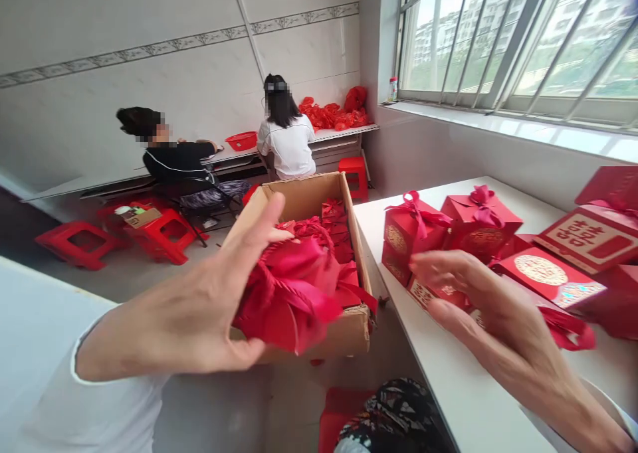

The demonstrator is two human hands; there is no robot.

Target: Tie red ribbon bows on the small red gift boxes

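My left hand [199,307] is spread wide round the left side of a red gift box [292,297] with a satin ribbon and cord. Its thumb lies low and its other fingers reach over the far side. This box is over the near wall of an open cardboard carton [343,333], which holds several more red boxes [339,230]. On the right, my right hand [493,313] has its fingers apart and holds nothing. It hovers over the white table beside red boxes with bows, nearest to an upright one [406,240].
More red and gold boxes [541,273] crowd the white table [448,366] at the right. Two seated people [289,144] work at a long wall bench with a red basin [242,141] and red bags [333,115]. Red stools [169,237] stand at the left. A barred window is upper right.
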